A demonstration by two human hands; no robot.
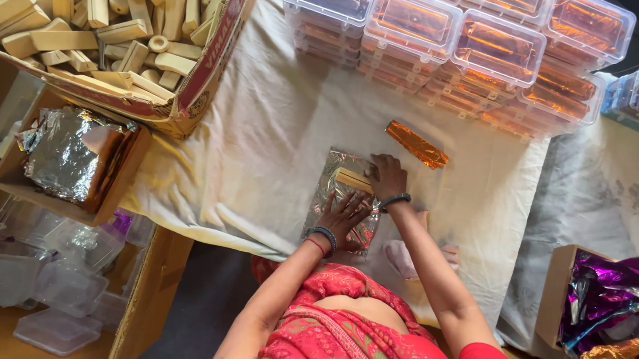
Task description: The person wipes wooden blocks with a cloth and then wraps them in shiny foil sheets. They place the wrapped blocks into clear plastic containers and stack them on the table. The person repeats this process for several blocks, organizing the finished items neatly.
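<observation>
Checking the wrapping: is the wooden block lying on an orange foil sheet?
No, the block lies on a silver foil sheet; the orange wrapped piece lies apart.

Ahead of you stand stacked clear plastic boxes of orange-wrapped bars, with an open cardboard carton of pale wooden blocks at far left.
</observation>
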